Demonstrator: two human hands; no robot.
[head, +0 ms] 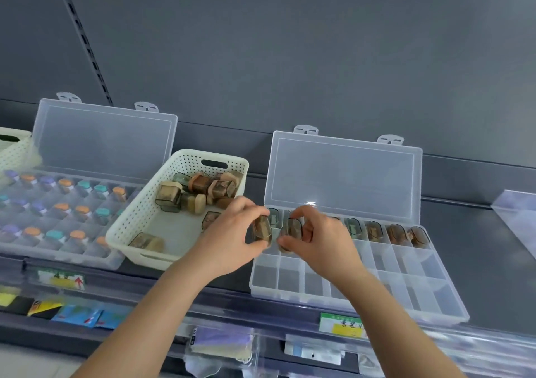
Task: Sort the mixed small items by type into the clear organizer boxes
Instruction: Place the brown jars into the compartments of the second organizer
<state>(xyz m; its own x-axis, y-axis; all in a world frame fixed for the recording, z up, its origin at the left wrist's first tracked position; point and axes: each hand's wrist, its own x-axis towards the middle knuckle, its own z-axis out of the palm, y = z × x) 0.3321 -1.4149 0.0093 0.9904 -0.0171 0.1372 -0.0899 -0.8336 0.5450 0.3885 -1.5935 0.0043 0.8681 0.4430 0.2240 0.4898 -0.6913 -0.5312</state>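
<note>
I see a cream basket (136, 218) dotted all over with small holes. The cases (169, 196) in it have clear shells, dark edges and brown or tan insides. The right organizer box (406, 264) is clear and colourless. The left organizer box (95, 257) shows caps (65, 182) in orange, purple and teal. The wall (290, 58) is flat dark grey.

cam: head, worn, wide-angle | stands: before shelf (478, 247), above it | faces: forward and down, back wall (290, 58) filling top half | range: near
</note>
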